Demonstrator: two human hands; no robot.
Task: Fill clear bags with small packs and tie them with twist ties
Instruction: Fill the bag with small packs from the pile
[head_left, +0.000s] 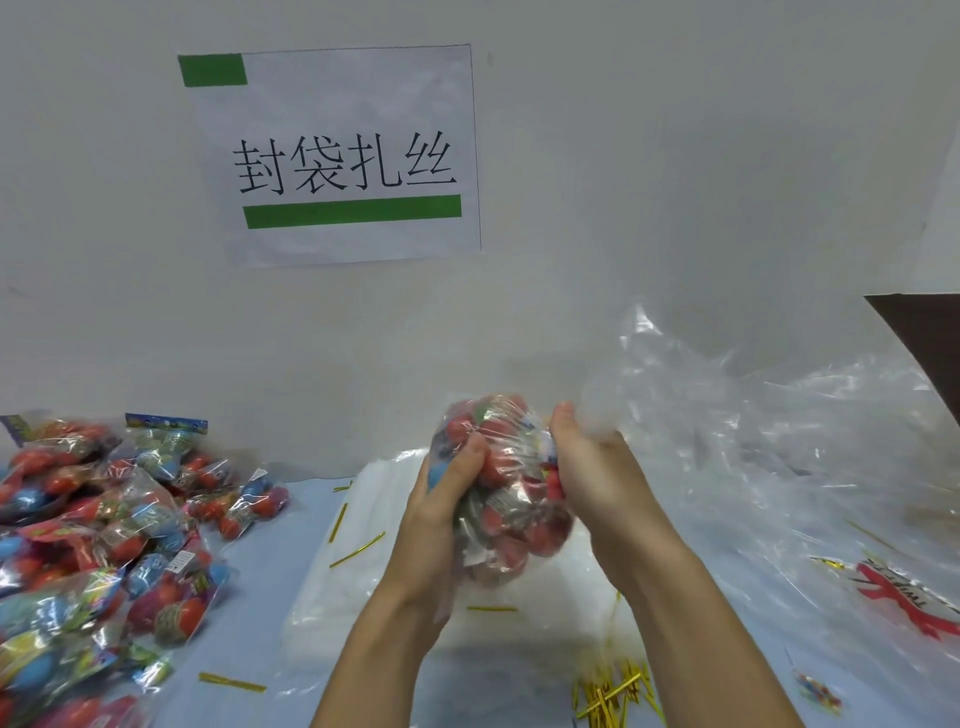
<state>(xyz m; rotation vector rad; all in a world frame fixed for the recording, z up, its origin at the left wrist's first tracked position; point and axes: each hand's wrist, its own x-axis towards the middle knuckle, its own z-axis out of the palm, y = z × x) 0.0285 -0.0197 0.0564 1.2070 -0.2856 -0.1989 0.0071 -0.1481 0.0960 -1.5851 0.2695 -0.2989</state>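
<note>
A clear bag (506, 499) stuffed with red and blue small packs is held up above the table in front of me. My left hand (447, 499) grips its left side, thumb pressed into the packs. My right hand (587, 467) grips the bag's gathered neck at its right side; the loose top of the plastic fans out beyond my fingers. Gold twist ties (613, 699) lie in a heap near the front edge, below my right forearm. A few single ties (357, 550) are scattered on the table to the left of the bag.
A pile of small packs (98, 540) fills the table's left side. A stack of flat clear bags (374, 582) lies under my hands. Large crumpled clear plastic (769, 457) with red print covers the right. A paper sign (337, 156) hangs on the wall behind.
</note>
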